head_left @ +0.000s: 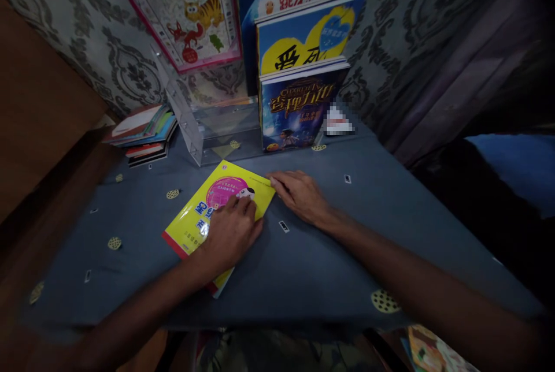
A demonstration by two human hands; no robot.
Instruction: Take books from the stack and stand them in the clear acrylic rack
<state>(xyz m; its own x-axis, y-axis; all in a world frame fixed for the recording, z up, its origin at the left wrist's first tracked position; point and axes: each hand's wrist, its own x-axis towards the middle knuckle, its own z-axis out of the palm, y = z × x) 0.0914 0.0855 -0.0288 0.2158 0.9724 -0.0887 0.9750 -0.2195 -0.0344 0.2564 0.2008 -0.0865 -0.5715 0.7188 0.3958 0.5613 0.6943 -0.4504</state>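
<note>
Two hands (232,230) (306,198), fingers (248,204) loosely bent, touching yellow book (211,197)

A booklet (219,190) lies before the rack (186,123) on the table (143,216); a book pile (145,132) sits left, perhaps touching the rack.

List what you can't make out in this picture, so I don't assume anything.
All in the head view:
Yellow book: part of its cover, hidden under the left hand.
Right hand: its grip on the book's corner, too dim to tell.
Blue-and-yellow book: lower cover, behind the dark blue book.
Small white thing: blurred into blocks.
Pink book: top, cut off by the upper edge.
</note>
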